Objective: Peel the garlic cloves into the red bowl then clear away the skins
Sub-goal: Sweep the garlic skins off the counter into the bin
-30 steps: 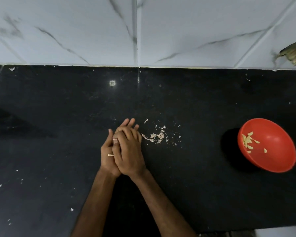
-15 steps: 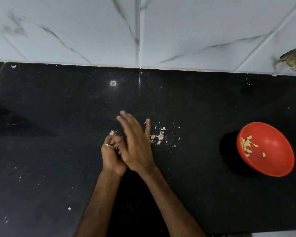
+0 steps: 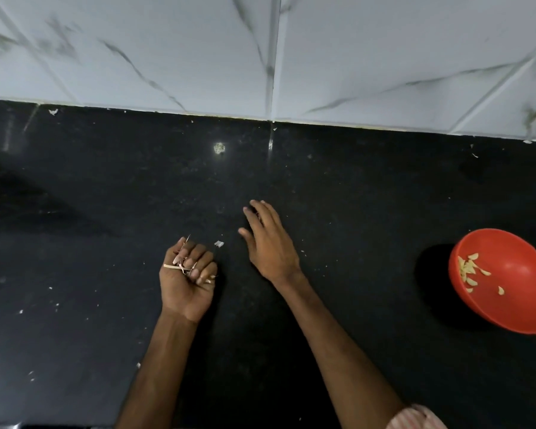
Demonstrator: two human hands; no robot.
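Observation:
My left hand (image 3: 186,278) is curled into a fist on the black counter (image 3: 106,212), gripping a bunch of dry garlic skins (image 3: 184,264) that poke out between the fingers. My right hand (image 3: 268,243) lies palm down to its right, fingers spread, covering the spot where the skin pile lay. One small skin scrap (image 3: 218,243) rests between the two hands. The red bowl (image 3: 505,280) stands at the far right, tilted, with several peeled garlic cloves (image 3: 471,270) inside.
White marble-look wall tiles (image 3: 260,57) rise behind the counter. Tiny skin flecks (image 3: 53,112) dot the counter at the back left and near the front left. A pale round spot (image 3: 219,148) marks the counter behind the hands.
The hands were pressed together; now they have parted. My left hand has closed on the skins, and my right hand has swept out to the right over the pile.

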